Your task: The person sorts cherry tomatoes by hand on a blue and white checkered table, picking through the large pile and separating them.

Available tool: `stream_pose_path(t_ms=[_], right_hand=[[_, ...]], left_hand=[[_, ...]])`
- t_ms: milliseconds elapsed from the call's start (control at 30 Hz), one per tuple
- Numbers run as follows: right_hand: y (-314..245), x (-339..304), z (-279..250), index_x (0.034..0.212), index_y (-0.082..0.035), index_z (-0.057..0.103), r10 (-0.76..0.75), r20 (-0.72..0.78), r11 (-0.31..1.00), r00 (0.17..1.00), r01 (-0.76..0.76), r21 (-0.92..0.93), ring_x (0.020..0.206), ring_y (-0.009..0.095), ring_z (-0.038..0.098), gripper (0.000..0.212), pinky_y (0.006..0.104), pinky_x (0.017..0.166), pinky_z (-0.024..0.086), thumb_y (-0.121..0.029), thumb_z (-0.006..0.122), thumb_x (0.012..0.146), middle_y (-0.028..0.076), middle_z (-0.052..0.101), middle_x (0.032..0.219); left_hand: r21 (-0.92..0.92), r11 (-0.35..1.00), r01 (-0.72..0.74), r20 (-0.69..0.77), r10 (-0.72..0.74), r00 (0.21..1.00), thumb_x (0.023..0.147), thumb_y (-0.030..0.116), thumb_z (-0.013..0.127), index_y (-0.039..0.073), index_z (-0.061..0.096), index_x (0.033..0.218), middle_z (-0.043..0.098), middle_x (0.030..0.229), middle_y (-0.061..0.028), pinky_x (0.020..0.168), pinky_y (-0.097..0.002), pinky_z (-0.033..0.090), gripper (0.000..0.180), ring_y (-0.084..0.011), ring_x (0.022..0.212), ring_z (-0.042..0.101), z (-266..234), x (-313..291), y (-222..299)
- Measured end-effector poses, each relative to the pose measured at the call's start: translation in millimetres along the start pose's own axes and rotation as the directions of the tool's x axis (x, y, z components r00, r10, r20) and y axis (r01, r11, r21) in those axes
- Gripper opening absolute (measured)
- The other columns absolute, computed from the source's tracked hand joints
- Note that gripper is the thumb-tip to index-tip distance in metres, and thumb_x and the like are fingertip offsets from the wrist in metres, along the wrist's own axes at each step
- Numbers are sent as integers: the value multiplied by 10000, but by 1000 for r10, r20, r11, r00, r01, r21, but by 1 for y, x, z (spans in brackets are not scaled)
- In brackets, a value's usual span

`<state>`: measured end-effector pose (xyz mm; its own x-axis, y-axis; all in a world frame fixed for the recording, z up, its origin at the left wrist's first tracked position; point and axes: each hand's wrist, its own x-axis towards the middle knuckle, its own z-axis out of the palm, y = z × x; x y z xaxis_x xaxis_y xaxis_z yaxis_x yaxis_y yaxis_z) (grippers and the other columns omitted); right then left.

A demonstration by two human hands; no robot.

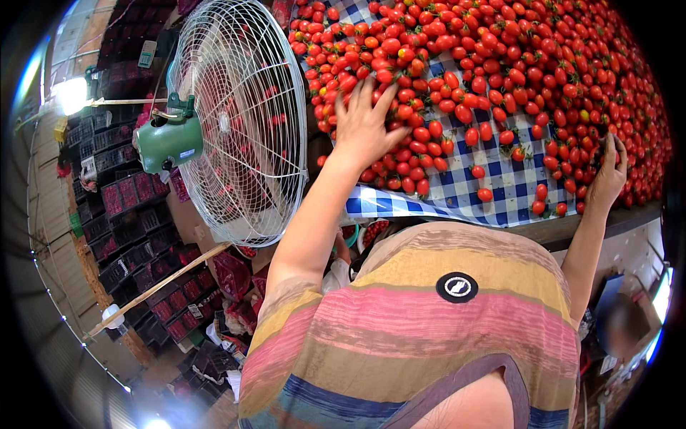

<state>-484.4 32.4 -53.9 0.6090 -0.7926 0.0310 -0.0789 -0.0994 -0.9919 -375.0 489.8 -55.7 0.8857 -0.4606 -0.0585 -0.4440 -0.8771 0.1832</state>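
A large spread of small red cherry tomatoes (529, 44), some with green stems and a few yellowish, covers most of a blue-and-white checked cloth (457, 187). My left hand (366, 127) lies over the tomatoes at the left with its fingers spread, touching them and gripping none. At the right edge of the heap is my right hand (609, 171), its fingers bent and drawn together. Something small and dark shows at those fingertips, too small to name. Between the two hands, the tomatoes thin out and the checks show through.
Close on my left stands a big wire-caged fan (243, 136) with a green motor (170, 141). Stacked dark crates (132, 193) holding red contents fill the area beyond it. A wooden pole (161, 286) slants below the fan. The table edge (561, 234) runs along my front.
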Motion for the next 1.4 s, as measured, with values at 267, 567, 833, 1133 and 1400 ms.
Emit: stream_pose_path(t_ms=[267,567,833,1133,1400], right_hand=[[8,6,1,1214,-3,647,-10,28,1000,1000,9,16,892,76,631,318,201,719,463,-212,695,978,46,701,1026],[13,4,-7,1265,46,609,37,74,999,997,-36,-16,1055,132,647,331,251,953,498,-158,641,1006,94,682,1174],[-10,-7,-15,1211,16,643,5,-81,999,997,-9,-51,927,134,642,321,251,785,519,-195,689,974,73,683,1070],[79,-72,-271,1217,-46,616,353,-496,933,793,-258,251,936,178,595,332,324,743,506,-250,690,966,72,631,1130],[28,-54,-193,1398,71,499,-303,-245,740,921,65,-669,1241,216,583,458,319,1015,485,-110,624,996,181,560,1408]], left_hand=[[-9,999,-35,259,36,965,764,316,799,132,678,1173,520,1388,-138,1011,-548,414,465,-345,1282,496,-44,-72,61],[-35,998,57,325,-43,945,804,242,702,109,732,931,656,1091,-90,810,-444,561,187,-297,1020,644,-37,-56,27],[-133,914,-383,-145,364,920,751,273,800,179,644,1131,561,1328,-82,1026,-534,431,421,-325,1333,467,-11,13,108],[-171,975,-145,317,194,928,822,290,760,116,684,1160,535,1451,-127,1078,-467,450,388,-374,1340,496,-43,-4,14],[29,999,40,-12,-40,999,793,328,814,45,622,1162,640,1097,-174,861,-452,548,503,-374,982,624,-19,83,46]])
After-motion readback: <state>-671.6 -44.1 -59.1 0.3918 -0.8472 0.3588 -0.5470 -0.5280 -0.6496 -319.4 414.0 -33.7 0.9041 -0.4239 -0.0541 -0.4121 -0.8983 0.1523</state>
